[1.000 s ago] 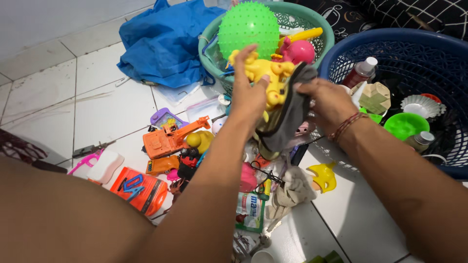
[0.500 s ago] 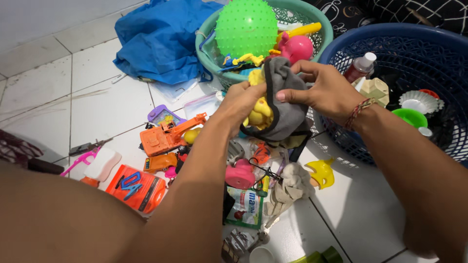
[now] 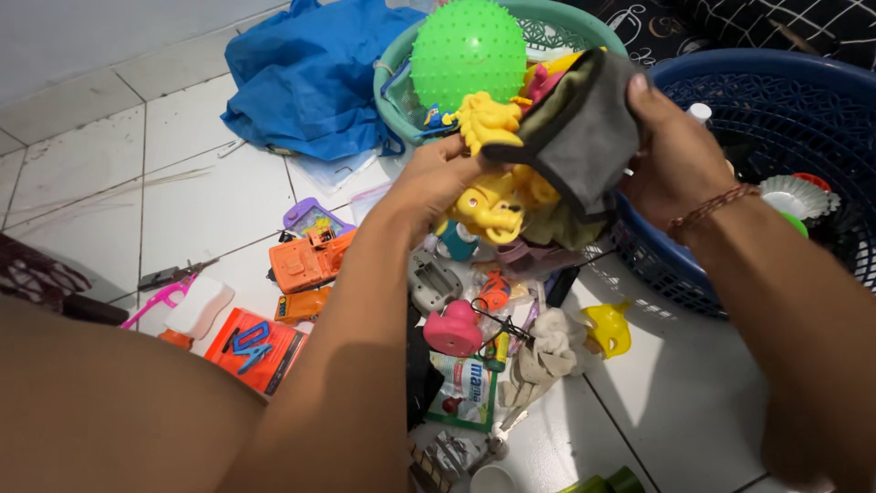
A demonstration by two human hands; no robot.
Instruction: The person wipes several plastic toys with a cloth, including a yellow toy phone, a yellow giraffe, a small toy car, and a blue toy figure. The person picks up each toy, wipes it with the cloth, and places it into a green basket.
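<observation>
My left hand (image 3: 436,175) grips a yellow plastic animal toy (image 3: 491,195), held above the toy pile on the floor. My right hand (image 3: 671,157) holds a grey cloth (image 3: 579,137) pressed over the toy's right side. Both hands hover in front of a teal basket (image 3: 394,102) that holds a spiky green ball (image 3: 467,50). Part of the yellow toy is hidden under the cloth.
A dark blue basket (image 3: 757,78) at the right holds dishes and a bottle. A blue bag (image 3: 306,78) lies at the back left. On the white tiled floor lie an orange truck (image 3: 308,260), a pink toy (image 3: 453,329), an orange box (image 3: 255,347) and a yellow piece (image 3: 609,329).
Both hands have lifted the yellow toy and the cloth higher and to the right. The cloth has slid from over the toy's top to its right side.
</observation>
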